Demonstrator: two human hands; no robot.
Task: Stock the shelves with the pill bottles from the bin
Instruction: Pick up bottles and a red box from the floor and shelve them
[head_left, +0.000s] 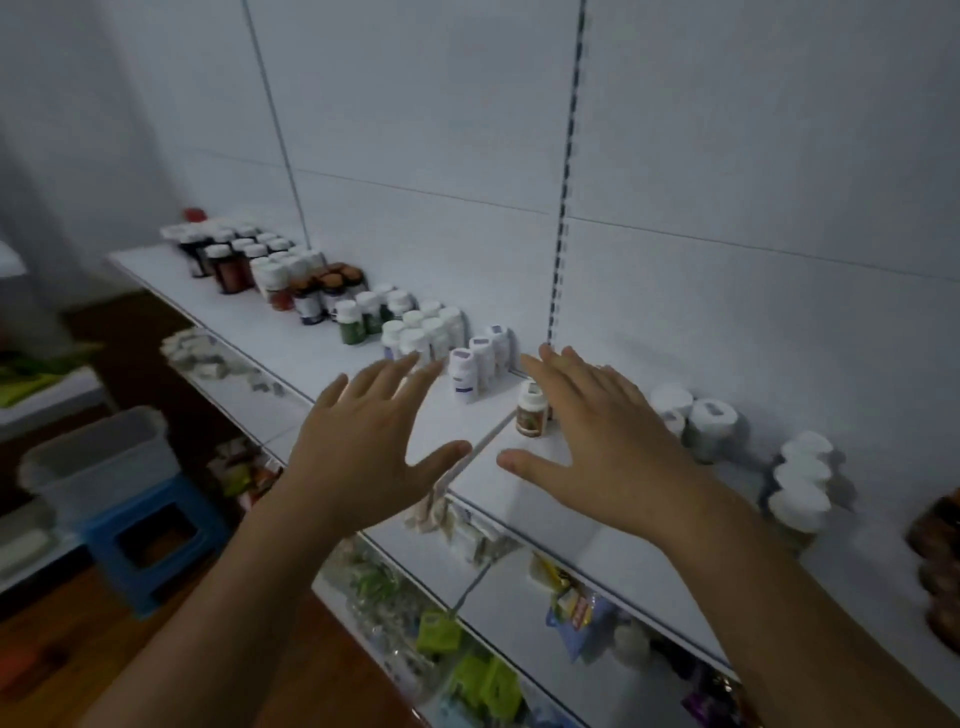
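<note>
Left hand (363, 441), right hand (597, 447) spread, holding nothing, over shelf (519, 499). Brown-label bottle (531, 415) alone beside right hand; other bottles (415, 332) rowed at far wall, probably grouped by kind. Bin (98, 457) low left on stool (156, 525).

Head view, close, looking forward-down onto shelf (322, 358).

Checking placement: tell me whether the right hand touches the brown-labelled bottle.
Cannot tell: the head view shows the right hand against the brown-labelled bottle, depth unclear.

Pharmacy shop: white slotted retail shelving (291, 358), rows of pill bottles (415, 332), packaged goods (439, 631) on lower shelves.
</note>
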